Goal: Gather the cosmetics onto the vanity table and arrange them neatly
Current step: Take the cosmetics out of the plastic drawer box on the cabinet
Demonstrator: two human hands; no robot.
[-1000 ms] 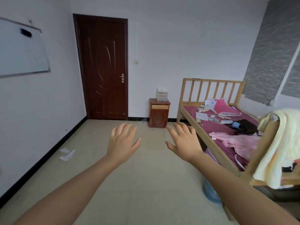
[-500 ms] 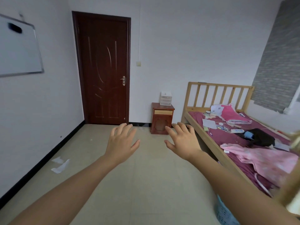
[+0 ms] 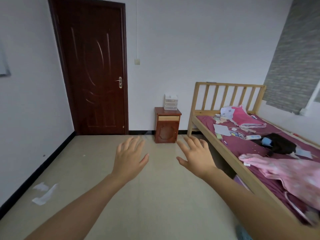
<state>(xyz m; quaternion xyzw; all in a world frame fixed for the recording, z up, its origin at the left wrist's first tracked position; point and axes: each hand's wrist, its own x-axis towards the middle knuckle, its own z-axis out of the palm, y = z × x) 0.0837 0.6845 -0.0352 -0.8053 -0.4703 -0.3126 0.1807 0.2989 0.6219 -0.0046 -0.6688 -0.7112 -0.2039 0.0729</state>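
Both hands spread and empty, the view now nearer the bed than before.
The left hand [image 3: 129, 158] and right hand [image 3: 197, 156] hover over the floor with fingers loose, holding nothing. The whiteboard [image 3: 4, 66] has slid almost out at left. A clear drawer organizer [image 3: 170, 102] sits on the nightstand [image 3: 167, 127], its contents unclear. Small scattered items [image 3: 237, 133] lie on the bed [image 3: 225, 149], well apart from both hands.

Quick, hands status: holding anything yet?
Left hand: open, fingers spread, holding nothing.
Right hand: open, fingers spread, holding nothing.
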